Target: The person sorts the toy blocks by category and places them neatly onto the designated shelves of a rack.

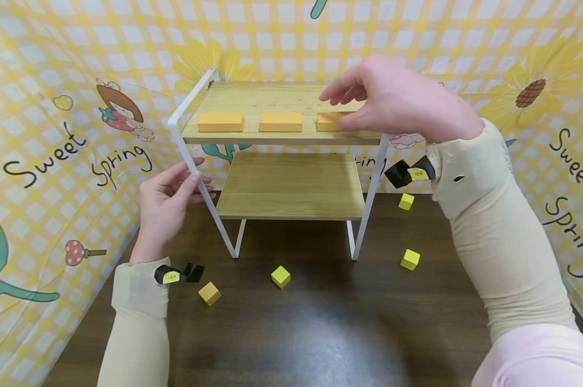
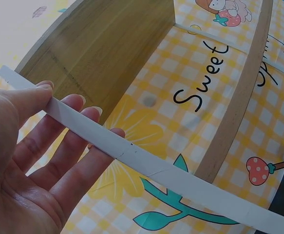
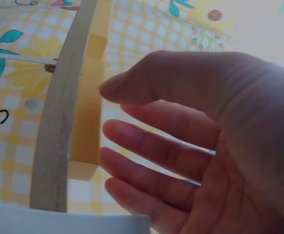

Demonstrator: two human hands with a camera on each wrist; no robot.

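A two-tier shelf rack with wood-look boards and a white frame (image 1: 367,204) stands upright. My left hand (image 1: 163,201) holds its left white leg (image 2: 146,158), thumb on one side and fingers behind. Along the front of the top board (image 1: 267,97) lie three orange rectangular blocks in a row: a left block (image 1: 221,122), a middle block (image 1: 280,122) and a right block (image 1: 327,122). Over the right block is my right hand (image 1: 393,99), fingers spread and thumb tip right at its front. That hand covers the block's right end in the head view.
On the dark floor (image 1: 320,333) lie small cubes: an orange cube (image 1: 209,294) at front left, a yellow cube (image 1: 281,277) in the middle and two more at right. The lower board (image 1: 291,185) sits between the legs. Patterned cloth (image 1: 54,54) surrounds the area.
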